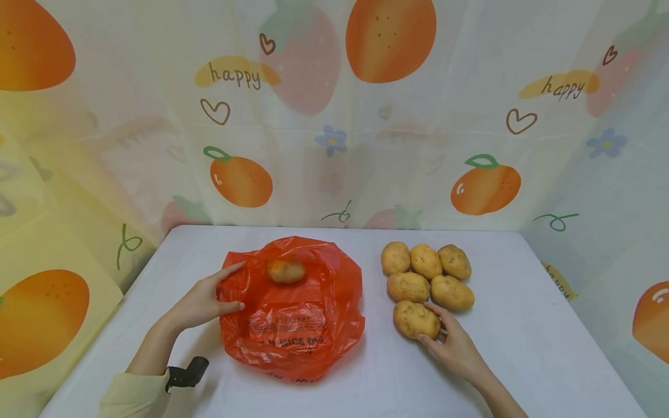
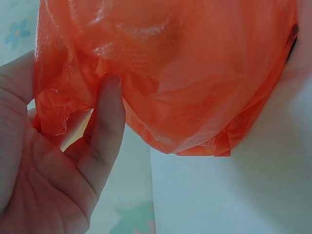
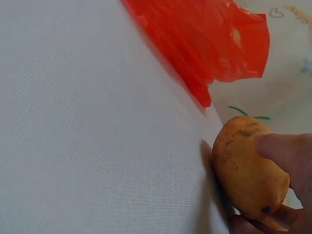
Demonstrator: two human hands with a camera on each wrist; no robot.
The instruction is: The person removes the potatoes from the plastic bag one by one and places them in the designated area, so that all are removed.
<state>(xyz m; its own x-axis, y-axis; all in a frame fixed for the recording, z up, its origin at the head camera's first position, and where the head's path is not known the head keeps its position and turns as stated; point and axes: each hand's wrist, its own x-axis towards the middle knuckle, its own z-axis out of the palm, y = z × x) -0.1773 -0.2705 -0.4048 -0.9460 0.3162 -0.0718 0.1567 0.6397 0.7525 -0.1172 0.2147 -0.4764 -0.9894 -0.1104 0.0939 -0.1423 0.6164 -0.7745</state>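
A red plastic bag (image 1: 342, 296) lies spread on the white table, its mouth facing up. One potato (image 1: 286, 271) is inside it, toward the back. My left hand (image 1: 201, 299) holds the bag's left rim, with the bag's film (image 2: 63, 105) between thumb and fingers in the left wrist view. Right of the bag, my right hand (image 1: 453, 343) grips the front potato (image 1: 415, 319) from its right side. Dark spots mark this potato (image 3: 246, 165) in the right wrist view, where it sits close against the tabletop with the thumb pressing on it.
Behind the gripped potato, several more potatoes (image 1: 407, 287) sit close together in two rows. A fruit-patterned curtain (image 1: 366, 174) hangs behind the white table (image 1: 502, 325) and along both sides. A black strap with a camera (image 1: 187, 373) is on the left wrist.
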